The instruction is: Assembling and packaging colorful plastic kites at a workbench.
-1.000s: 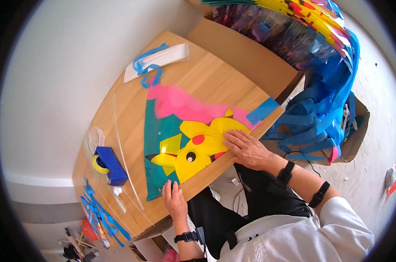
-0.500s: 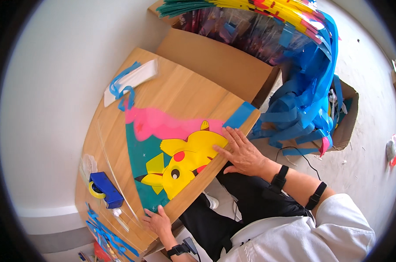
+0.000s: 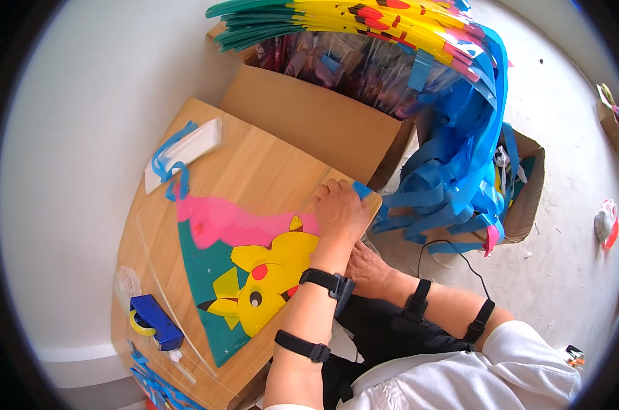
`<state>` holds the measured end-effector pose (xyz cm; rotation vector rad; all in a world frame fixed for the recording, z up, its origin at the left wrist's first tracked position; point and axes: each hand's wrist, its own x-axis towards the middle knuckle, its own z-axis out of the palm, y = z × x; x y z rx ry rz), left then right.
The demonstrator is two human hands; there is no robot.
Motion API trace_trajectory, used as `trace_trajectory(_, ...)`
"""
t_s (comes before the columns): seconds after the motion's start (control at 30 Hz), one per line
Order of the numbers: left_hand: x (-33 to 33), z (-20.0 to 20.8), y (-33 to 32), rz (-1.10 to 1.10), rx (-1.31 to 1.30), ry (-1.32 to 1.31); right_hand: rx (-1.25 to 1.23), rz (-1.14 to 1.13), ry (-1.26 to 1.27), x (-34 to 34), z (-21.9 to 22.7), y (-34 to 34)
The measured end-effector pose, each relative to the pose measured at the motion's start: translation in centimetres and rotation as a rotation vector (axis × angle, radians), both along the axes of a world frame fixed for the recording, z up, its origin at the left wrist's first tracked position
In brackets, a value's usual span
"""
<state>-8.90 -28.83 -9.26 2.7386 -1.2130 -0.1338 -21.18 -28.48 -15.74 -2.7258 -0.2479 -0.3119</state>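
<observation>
A triangular printed kite (image 3: 201,287) in teal, pink and yellow, with a cartoon figure on it, lies flat on the wooden table (image 3: 255,157). My left hand (image 3: 340,213) reaches across to its right corner, fingers curled down on it beside a blue strip (image 3: 362,189). The fingertips do not show. My right hand (image 3: 369,270) is at the table's near edge, just below the left wrist, and its fingers are mostly hidden. The left forearm covers part of the yellow figure. Blue ribbon (image 3: 167,164) lies at the kite's far left corner, over a white folded piece (image 3: 199,145).
A blue tape dispenser (image 3: 158,322) stands at the table's left, near thin pale rods (image 3: 160,266) and blue strips (image 3: 152,383). Behind is a cardboard box (image 3: 309,116) below a stack of similar kites (image 3: 364,20). Blue tails (image 3: 453,157) hang to another box (image 3: 528,198).
My left hand has moved from the kite's near lower corner to its right corner. My right hand has drawn back from there to the table edge. The view has shifted slightly.
</observation>
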Motion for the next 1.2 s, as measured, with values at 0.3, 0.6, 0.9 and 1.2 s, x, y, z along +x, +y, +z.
trace_trajectory(0.3, 2.2, -1.2, 1.3, 0.133, -0.329, 0.316, -0.038, 0.013, 0.072, 0.2, 0.9, -0.2)
trace_trajectory(0.6, 2.4, -0.9, 0.6, -0.129, -0.398, 0.516, -0.063, 0.022, 0.038, 0.3, 1.1, 0.0)
trace_trajectory(0.9, 4.1, 7.0, 6.8, -0.643, 0.360, 0.739, 0.000, 0.053, 0.054, -0.8, -0.9, 0.0)
trace_trajectory(1.2, 1.4, 8.3, 41.9, 0.165, 1.262, 0.286, -0.050, -0.061, -0.078, 0.0, 0.0, -0.2)
